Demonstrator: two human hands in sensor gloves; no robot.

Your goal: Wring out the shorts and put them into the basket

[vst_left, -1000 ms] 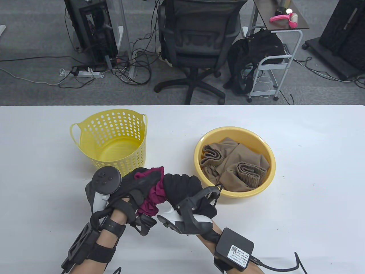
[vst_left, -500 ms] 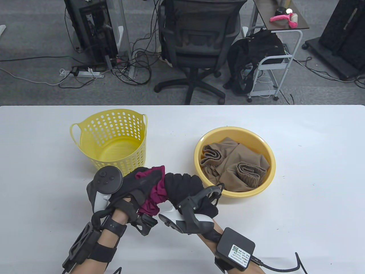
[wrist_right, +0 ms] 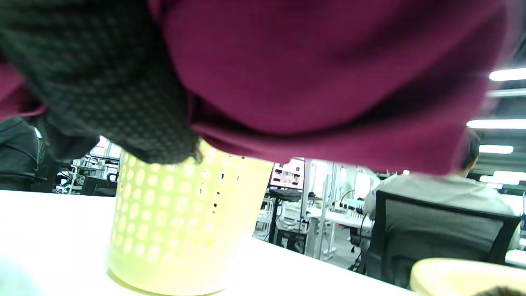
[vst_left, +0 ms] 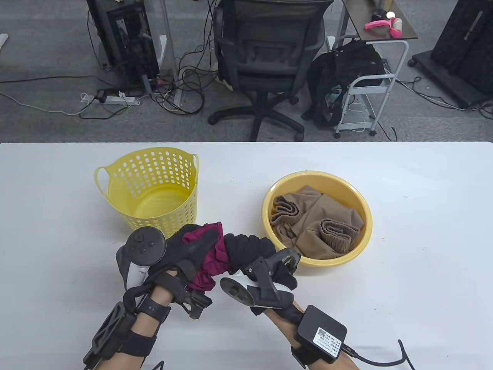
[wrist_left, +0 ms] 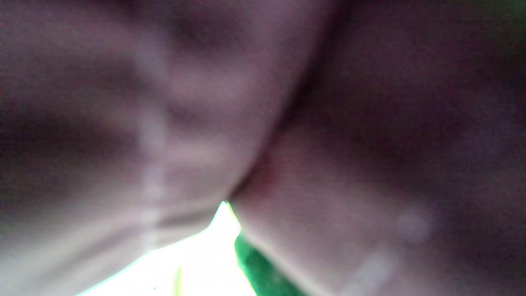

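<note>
Table view: you hold the shorts [vst_left: 211, 257] bunched between both hands, above the tabletop near its front edge, just in front of the basket [vst_left: 152, 192]. Your left hand [vst_left: 181, 250] is curled round the maroon end; your right hand [vst_left: 252, 252] is wrapped round the other end, with the cloth hidden under its black glove. The cloth between them looks twisted and gathered, so I judge you are mid-wring. The basket holds nothing, and the bowl [vst_left: 317, 219], right of centre on the tabletop, holds brown cloth [vst_left: 316, 225].

Left wrist view: only blurred cloth close to the lens; your fingers cannot be made out here.

Right wrist view: the maroon shorts [wrist_right: 328, 70] fill the top, with a black gloved finger [wrist_right: 102, 82] clamped on them at the left. The basket [wrist_right: 181, 222] stands right behind and below, and the bowl's rim [wrist_right: 464, 273] shows at the lower right corner.

Next move, as I judge it: finish the twist, then carry the bundle forward and a little left over the basket rim, high enough to clear it, and let go with both hands.
</note>
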